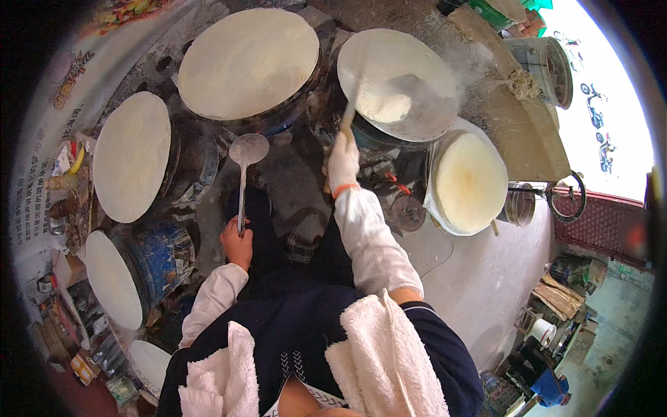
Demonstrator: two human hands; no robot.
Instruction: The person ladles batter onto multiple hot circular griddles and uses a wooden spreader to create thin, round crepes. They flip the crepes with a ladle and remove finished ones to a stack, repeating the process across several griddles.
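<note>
My bare left hand (237,244) is closed around the handle of a metal ladle (248,149). The ladle's round bowl, whitish with batter, points away from me between the griddles. My right hand (343,158), in a white glove, grips a long thin spreading stick (356,90), smeared by motion. That stick reaches over a round griddle (424,124) at the back right. Pale batter (383,104) lies on this griddle beside a greyer patch, and steam rises at its right. What the stick's far end looks like is too blurred to tell.
Round pancakes cover a large griddle (248,64) at the back and griddles (132,157) (115,279) on my left. Right of the steaming griddle, a browned pancake (471,182) rests on a round white-covered stand. A bucket (545,69) and a bicycle wheel (566,198) are farther right.
</note>
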